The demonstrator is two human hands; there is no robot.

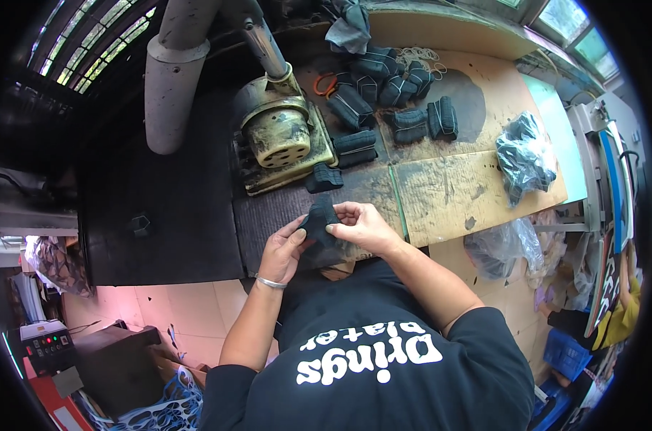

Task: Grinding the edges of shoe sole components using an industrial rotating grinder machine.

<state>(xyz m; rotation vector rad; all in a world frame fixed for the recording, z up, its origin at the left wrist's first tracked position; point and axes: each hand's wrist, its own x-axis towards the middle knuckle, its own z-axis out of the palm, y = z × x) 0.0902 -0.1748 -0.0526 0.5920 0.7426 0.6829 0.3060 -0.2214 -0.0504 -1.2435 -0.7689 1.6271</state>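
Note:
A small stack of dark fabric pieces (320,218) is held up over the near edge of the worktable. My left hand (286,250) pinches its left side between thumb and fingers. On the other side my right hand (363,228) grips it, thumb toward me. Just beyond my hands lies another small dark stack (324,177) at the corner of a cream-coloured machine (279,136). Several similar dark bundles (350,108), bound with thin pale bands, are grouped farther back to the right of the machine.
Orange-handled scissors (326,85) and a heap of pale rubber bands (421,61) lie among the bundles. A clear plastic bag (527,154) of dark pieces sits at the right. A grey pipe (173,93) hangs over the black-stained left side of the cardboard-covered table (455,188).

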